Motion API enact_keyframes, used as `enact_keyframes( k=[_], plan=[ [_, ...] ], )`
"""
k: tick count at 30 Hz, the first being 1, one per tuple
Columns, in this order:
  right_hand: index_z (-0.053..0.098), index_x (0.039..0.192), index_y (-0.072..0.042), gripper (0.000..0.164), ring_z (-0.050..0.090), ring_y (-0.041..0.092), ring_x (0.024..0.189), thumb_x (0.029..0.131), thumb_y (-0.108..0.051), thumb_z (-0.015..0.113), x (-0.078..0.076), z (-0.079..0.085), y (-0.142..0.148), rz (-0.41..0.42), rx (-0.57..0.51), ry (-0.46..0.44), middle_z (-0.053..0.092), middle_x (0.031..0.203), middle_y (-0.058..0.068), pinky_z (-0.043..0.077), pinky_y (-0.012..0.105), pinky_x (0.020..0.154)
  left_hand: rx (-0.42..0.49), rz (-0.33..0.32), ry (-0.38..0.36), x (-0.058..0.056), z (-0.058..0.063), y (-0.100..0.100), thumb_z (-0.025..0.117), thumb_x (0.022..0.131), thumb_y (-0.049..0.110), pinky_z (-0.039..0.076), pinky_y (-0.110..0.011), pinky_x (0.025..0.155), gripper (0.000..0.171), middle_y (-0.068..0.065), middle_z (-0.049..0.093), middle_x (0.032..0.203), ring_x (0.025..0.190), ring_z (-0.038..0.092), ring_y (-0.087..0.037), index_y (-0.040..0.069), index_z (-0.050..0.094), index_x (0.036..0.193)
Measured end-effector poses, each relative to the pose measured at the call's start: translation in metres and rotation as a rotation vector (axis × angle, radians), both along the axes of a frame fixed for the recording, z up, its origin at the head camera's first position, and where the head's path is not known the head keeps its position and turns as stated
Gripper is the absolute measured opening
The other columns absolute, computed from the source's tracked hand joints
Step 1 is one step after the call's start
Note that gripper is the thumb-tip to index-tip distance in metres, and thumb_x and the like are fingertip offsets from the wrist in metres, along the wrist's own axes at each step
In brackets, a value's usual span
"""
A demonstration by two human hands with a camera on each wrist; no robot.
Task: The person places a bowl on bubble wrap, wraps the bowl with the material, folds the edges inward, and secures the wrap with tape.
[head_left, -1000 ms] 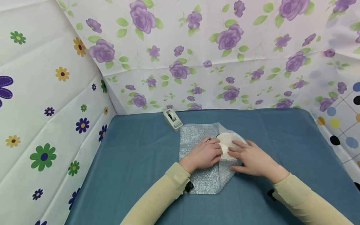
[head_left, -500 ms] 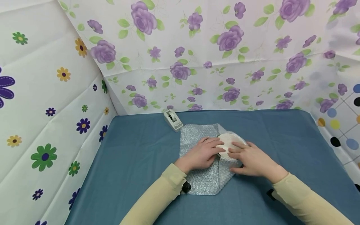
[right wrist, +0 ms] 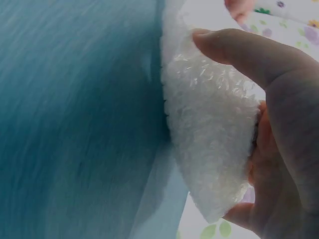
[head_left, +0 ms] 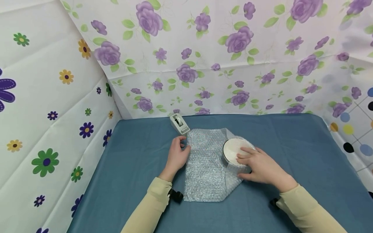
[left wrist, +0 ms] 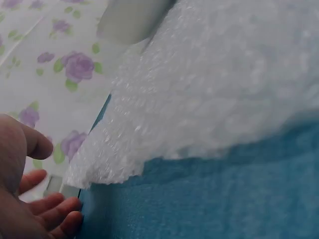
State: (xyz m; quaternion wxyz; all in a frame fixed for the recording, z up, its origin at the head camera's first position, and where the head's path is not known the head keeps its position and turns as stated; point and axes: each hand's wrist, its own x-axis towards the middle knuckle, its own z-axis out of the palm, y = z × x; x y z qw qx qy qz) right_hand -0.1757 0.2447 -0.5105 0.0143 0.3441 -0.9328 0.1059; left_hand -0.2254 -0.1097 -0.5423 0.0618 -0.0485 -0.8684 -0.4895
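A sheet of bubble wrap (head_left: 205, 165) lies on the table, its right part folded up against a round white dish-like thing (head_left: 233, 150) with a thin dark rim. My right hand (head_left: 263, 166) holds the folded wrap against that thing, fingers spread over its top and thumb at the near side. Seen from the right wrist, the thumb (right wrist: 244, 52) and fingers lie on either side of the wrap (right wrist: 209, 114). Beside the sheet's left edge is my left hand (head_left: 176, 155). Its loosely bent fingers (left wrist: 55, 211) appear apart from the wrap in the left wrist view.
A white tape dispenser (head_left: 179, 124) stands behind the sheet's far left corner, close to it. Blue cloth (head_left: 140, 168) covers the table. Flowered sheets (head_left: 186, 55) hang at the back and sides.
My left hand has come off the round white thing and moved left to the wrap's left edge. The right hand has stayed in place.
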Motion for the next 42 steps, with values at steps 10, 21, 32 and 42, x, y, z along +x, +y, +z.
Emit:
enact_keyframes(
  k=[10,21,32,42],
  plan=[
    [0.079,0.129,-0.006,0.057,0.046,0.042,0.148,0.085,-0.039,0.093,0.004,-0.008,-0.002,-0.036,-0.085,0.013,0.07,0.14,0.014,0.027,0.074,0.119,0.22,0.018,-0.226,-0.009,0.006,0.007,0.063,0.107,0.022,0.046,-0.054,0.104,0.051,-0.015,0.054,0.153,0.127,0.053,-0.034,0.008,0.051,0.155],
    [0.079,0.13,-0.008,0.055,0.045,0.037,0.151,0.086,-0.039,0.092,0.005,-0.017,-0.006,-0.071,-0.13,0.019,0.07,0.141,0.01,0.025,0.069,0.122,0.298,-0.086,-0.161,-0.01,-0.002,-0.002,0.062,0.109,0.018,0.04,-0.058,0.113,0.042,-0.016,0.05,0.157,0.14,0.048,-0.037,0.001,0.063,0.147],
    [0.08,0.127,-0.007,0.053,0.047,0.038,0.149,0.085,-0.038,0.092,0.005,-0.012,-0.004,-0.07,-0.097,0.012,0.071,0.138,0.012,0.025,0.069,0.122,0.286,-0.22,-0.145,-0.011,0.001,0.002,0.061,0.111,0.019,0.029,-0.052,0.126,0.046,-0.013,0.043,0.166,0.157,0.033,-0.033,0.003,0.058,0.154],
    [0.08,0.127,-0.007,0.054,0.047,0.038,0.148,0.085,-0.038,0.092,0.003,-0.008,-0.005,-0.063,-0.082,0.001,0.072,0.137,0.011,0.025,0.069,0.122,0.273,-0.31,-0.143,-0.009,0.006,0.003,0.06,0.112,0.022,0.023,-0.054,0.128,0.058,-0.008,0.03,0.174,0.162,0.022,-0.03,0.005,0.042,0.164]
  ],
)
